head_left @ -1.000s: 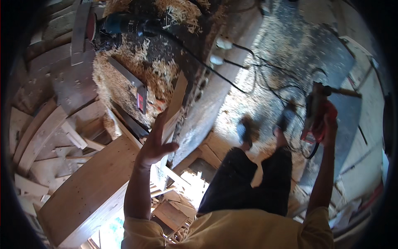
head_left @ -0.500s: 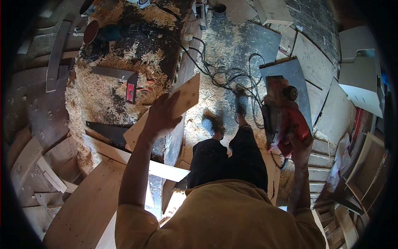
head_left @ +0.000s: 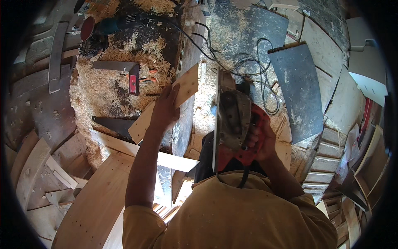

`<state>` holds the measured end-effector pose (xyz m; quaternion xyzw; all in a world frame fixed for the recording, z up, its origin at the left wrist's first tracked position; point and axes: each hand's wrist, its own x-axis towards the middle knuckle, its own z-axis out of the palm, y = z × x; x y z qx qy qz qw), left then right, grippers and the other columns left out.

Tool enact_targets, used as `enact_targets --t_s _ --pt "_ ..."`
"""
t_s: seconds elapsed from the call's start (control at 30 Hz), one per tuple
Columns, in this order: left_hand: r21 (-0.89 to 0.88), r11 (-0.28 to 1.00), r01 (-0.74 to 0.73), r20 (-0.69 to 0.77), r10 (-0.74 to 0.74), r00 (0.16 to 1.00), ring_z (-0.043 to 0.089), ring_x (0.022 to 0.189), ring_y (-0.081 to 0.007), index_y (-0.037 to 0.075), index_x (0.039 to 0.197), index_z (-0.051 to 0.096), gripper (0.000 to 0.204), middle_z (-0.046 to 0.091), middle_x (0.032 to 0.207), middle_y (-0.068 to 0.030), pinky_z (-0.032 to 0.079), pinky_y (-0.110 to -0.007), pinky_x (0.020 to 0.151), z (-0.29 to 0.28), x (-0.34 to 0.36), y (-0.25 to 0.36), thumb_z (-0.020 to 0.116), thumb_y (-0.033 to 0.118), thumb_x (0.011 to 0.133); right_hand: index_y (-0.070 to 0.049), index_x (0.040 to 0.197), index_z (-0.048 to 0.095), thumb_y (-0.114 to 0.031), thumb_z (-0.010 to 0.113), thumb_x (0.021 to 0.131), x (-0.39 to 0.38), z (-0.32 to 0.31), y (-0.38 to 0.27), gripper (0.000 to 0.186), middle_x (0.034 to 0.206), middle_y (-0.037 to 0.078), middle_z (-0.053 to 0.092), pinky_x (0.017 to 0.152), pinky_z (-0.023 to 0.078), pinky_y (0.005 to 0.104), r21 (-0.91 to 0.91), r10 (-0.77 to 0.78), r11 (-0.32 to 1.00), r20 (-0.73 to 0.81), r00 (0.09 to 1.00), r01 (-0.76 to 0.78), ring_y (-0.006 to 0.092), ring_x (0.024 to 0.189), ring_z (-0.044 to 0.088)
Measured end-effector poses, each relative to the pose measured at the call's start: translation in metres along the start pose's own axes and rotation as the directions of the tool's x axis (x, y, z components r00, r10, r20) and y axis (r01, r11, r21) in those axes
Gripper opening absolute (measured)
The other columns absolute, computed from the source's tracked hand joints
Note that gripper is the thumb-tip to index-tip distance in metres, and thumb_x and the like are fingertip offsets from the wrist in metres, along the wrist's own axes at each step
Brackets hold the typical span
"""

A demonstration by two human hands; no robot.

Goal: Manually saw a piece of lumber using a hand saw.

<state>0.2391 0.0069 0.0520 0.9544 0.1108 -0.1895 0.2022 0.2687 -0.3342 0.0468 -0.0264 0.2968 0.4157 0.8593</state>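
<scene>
My left hand [head_left: 165,111] is closed on a pale wooden board [head_left: 188,86] with small dark holes, lying slantwise at the workbench's right edge. To its right, my right hand [head_left: 263,139] is wrapped round the handle of a red electric planer [head_left: 234,120]. The planer is turned on its side in front of my body, its flat sole facing the board and apart from it. A black cord hangs from its rear. Another pale strip of wood [head_left: 178,162] lies nearer me, below the board.
Wood shavings [head_left: 99,85] cover much of the bench. On it lie a teal power tool with a red disc [head_left: 87,28], a grey and red angled piece [head_left: 133,84] and an orange-handled tool [head_left: 148,79]. Black cables [head_left: 248,62] coil on the floor, beside a grey panel [head_left: 296,83].
The planer has swung left with my right hand, from out at the right to in front of my body, its sole now facing left. My left hand stays on the board.
</scene>
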Motion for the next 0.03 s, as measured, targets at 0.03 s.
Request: enact_targets --t_s 0.03 --pt "0.043 0.998 0.034 0.025 -0.035 0.999 0.032 0.136 -0.0387 0.011 0.144 0.033 0.076 0.034 0.145 -0.0213 0.031 -0.052 0.109 -0.0007 -0.0020 0.0021 0.063 0.006 0.074 -0.016 0.128 0.044 -0.048 0.047 0.096 0.0028 0.0082 0.0076 0.046 0.075 -0.001 0.046 0.056 0.044 0.0295 0.042 0.021 0.999 -0.051 0.998 -0.019 0.0130 0.061 0.046"
